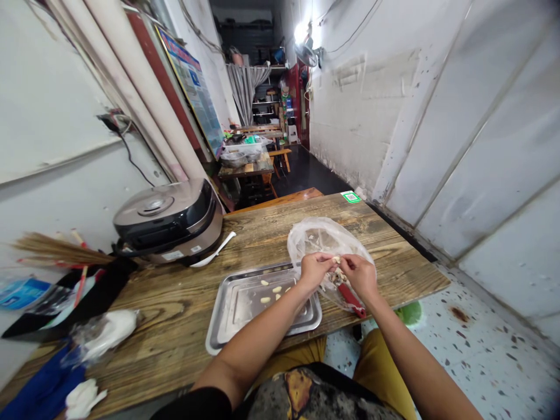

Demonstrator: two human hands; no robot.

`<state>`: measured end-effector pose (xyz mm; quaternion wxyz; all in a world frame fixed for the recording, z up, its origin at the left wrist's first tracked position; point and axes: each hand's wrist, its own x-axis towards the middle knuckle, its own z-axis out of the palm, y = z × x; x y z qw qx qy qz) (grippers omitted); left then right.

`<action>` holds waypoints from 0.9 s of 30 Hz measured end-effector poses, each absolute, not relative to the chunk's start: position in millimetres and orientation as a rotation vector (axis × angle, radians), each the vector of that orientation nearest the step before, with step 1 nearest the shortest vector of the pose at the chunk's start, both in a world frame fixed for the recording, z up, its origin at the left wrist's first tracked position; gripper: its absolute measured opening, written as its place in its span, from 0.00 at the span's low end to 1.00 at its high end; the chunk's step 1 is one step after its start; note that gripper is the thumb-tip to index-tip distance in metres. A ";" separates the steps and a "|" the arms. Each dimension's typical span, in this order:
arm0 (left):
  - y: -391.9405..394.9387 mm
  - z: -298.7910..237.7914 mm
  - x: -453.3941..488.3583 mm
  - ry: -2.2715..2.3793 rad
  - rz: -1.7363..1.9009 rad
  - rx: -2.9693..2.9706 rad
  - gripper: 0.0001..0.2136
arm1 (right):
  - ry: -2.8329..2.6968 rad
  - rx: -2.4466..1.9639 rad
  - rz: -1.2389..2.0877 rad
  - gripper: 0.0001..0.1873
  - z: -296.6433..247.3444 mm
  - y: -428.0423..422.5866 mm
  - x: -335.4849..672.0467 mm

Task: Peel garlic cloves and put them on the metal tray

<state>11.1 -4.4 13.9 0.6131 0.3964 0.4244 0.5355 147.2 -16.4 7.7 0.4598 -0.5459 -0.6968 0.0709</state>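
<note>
Over a clear plastic bag [308, 230], my left hand [315, 269] and my right hand [359, 274] meet with their fingertips pinched on one small pale garlic clove [336, 260]. Bits of garlic and peel [336, 277] lie in the bag below them. A red handle [350, 300], perhaps a knife's, rests on the bag under my right hand; its other end is hidden. To the left is a shallow metal tray [214, 318] with several peeled cloves [265, 300] spread on it. My left forearm covers part of the tray.
A rice cooker [168, 219] stands at the table's left, with a white spoon [214, 251] beside it. Nearer are a bag with white contents [109, 332], crumpled tissue [83, 398] and blue cloth [44, 382]. A green code sticker [350, 197] marks the far corner of the wooden table [175, 326].
</note>
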 end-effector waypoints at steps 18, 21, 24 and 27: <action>-8.3 20.4 14.3 0.884 1.241 0.840 0.17 | -1.184 -1.196 1.076 0.20 -0.5 -10.4 150.3; -9.2 22.8 15.1 0.883 1.235 0.831 0.17 | -1.143 -1.176 1.099 0.19 0.1 -11.1 148.9; -9.4 23.2 16.1 0.869 1.257 0.818 0.16 | -1.089 -1.157 1.136 0.18 1.7 -11.9 147.2; -9.2 22.0 16.6 0.861 1.255 0.833 0.16 | -1.064 -1.153 1.137 0.18 1.5 -12.1 146.7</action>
